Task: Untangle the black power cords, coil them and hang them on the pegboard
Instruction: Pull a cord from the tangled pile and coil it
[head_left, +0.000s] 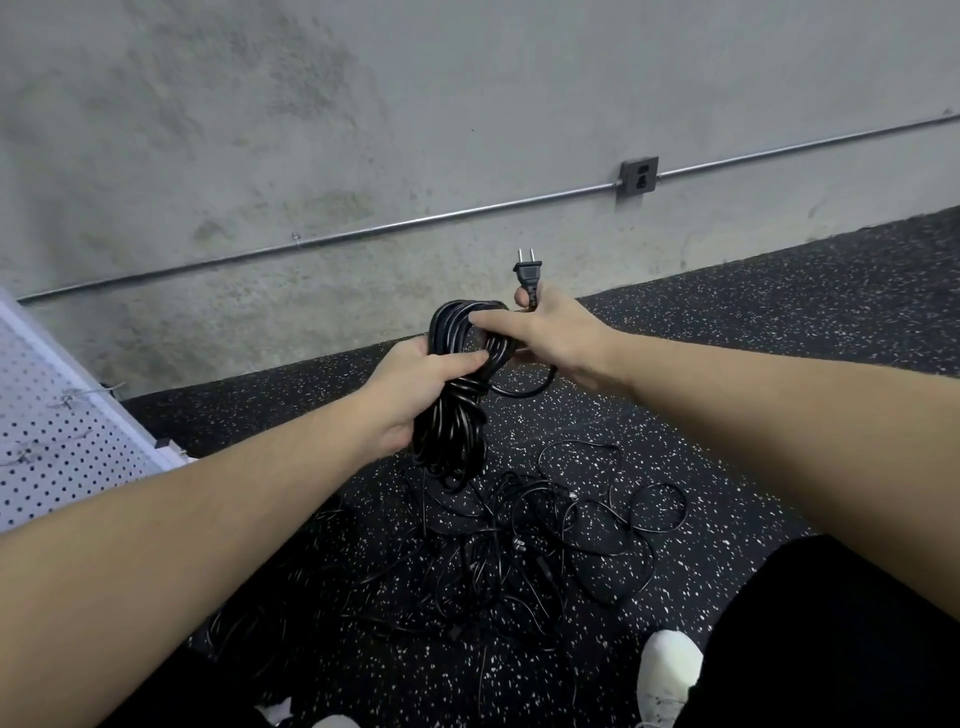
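A: Holding the coiled cord (453, 400) at its middle, our left hand (415, 387) wraps its fingers round the bundle so the loops cannot spring apart. Confirm the right hand.

B: Our right hand (550, 332) pinches the cord end just below the two-prong plug (528, 271), prongs upward, with the thumb laid across the top of the coil. We judge this keeps the free tail (524, 389) under control for a final securing wrap.

A: Where do the remaining cords lie?

B: The tangled cords (519, 551) lie in a loose heap on the speckled floor (753, 415), directly below the coil, still unsorted.

A: And the destination?

B: The pegboard (57, 431) stands at the left, its hooks (67, 400) bare where we can see them, well apart from the coil.
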